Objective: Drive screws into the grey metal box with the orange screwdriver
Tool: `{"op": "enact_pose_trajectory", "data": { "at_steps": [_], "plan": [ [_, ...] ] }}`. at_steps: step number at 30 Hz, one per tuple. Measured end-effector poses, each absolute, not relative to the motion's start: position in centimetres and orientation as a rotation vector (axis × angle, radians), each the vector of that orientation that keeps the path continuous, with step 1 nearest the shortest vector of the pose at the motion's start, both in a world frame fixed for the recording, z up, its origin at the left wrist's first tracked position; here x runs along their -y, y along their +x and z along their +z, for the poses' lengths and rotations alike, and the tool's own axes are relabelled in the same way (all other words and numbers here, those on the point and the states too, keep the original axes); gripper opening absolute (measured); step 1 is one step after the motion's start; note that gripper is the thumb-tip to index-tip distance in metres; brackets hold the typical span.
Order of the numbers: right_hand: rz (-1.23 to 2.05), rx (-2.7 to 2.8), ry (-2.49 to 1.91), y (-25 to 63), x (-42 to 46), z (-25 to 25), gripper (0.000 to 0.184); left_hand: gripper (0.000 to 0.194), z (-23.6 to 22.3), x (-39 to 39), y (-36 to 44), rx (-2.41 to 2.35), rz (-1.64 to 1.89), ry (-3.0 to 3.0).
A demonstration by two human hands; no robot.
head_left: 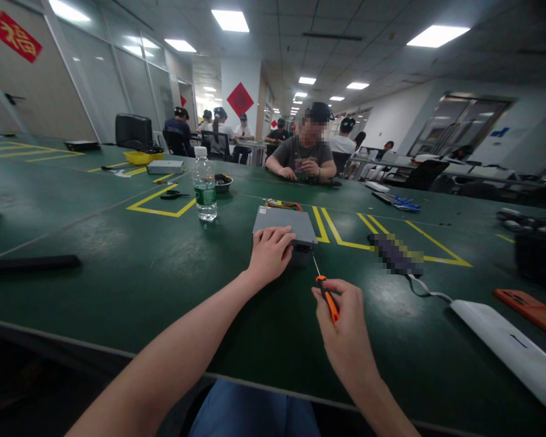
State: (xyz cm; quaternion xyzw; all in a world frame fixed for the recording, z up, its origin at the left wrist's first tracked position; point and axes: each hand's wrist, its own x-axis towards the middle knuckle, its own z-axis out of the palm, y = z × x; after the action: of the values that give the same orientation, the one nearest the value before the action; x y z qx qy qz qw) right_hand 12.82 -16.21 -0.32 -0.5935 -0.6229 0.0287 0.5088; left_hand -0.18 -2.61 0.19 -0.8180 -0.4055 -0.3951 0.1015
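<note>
A grey metal box that looks like a computer power supply (pixel 287 222) lies on the green table, with a bundle of coloured cables (pixel 282 205) at its far side. My left hand (pixel 273 249) rests over its near left edge, fingers stretched across the top. In my right hand (pixel 343 309) is a screwdriver (pixel 329 298) with an orange and black handle, pinched between thumb and fingers. Its thin shaft points up and away, the tip at or close to the box's near right corner. Whether the tip touches a screw cannot be seen.
A water bottle (pixel 205 185) stands left of the box, a small bowl (pixel 222 182) behind it. To the right lie a blurred dark device (pixel 395 254) on a white cable, a white power bank (pixel 509 346) and an orange phone (pixel 534 311). Across the table sits a person (pixel 307 152).
</note>
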Motion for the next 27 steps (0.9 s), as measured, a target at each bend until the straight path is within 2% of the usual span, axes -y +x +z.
{"op": "enact_pose_trajectory", "data": {
  "at_steps": [3, 5, 14, 20, 27],
  "plan": [
    [-0.422, 1.753, -1.566, 12.9, 16.2, 0.0, 0.019, 0.023, 0.1, 2.6, -0.1, 1.206, -1.168, -2.412],
    [-0.638, 1.827, -1.637, 13.0, 16.2, 0.1, 0.02, 0.023, 0.2, 2.6, -0.1, 1.206, -1.163, -2.414],
    [-1.041, 1.991, -1.645, 14.2, 16.4, 0.3, 0.027, 0.023, 0.1, 2.6, -0.2, 1.2, -1.172, -2.424],
    [-0.952, 1.878, -1.725, 14.2, 16.2, 0.3, 0.022, 0.023, 0.2, 2.6, -0.2, 1.199, -1.168, -2.425],
    [-0.7, 1.868, -1.734, 13.3, 15.8, -0.5, 0.027, 0.024, 0.3, 2.8, -0.2, 1.202, -1.165, -2.422]
  ]
}}
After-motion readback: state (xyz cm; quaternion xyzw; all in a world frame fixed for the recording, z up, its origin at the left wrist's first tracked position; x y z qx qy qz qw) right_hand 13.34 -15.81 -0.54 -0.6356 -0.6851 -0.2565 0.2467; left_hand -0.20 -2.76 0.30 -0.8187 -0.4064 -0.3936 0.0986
